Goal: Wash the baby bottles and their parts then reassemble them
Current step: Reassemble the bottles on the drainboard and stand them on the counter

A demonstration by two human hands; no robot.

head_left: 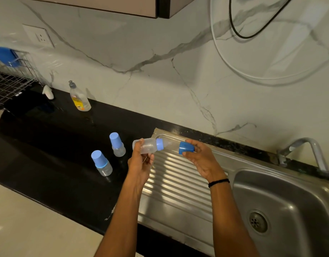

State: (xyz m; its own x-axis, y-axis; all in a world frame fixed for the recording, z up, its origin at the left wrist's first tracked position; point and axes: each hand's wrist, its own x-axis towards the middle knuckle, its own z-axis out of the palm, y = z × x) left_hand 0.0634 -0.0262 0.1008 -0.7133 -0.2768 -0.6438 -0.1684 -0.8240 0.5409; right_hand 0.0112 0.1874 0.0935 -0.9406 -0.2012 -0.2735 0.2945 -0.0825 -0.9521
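Over the ribbed steel drainboard, my left hand grips the bottle sideways; my right hand pinches its blue cap just clear of the teat, ready for washing.

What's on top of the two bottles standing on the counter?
A blue cap sits on the nearer bottle, a second cap on the farther bottle. Anything beneath them is hidden.

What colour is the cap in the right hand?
Blue. The cap shows best in the head view, held by the right hand.

Ribbed steel drainboard, glossy black counter
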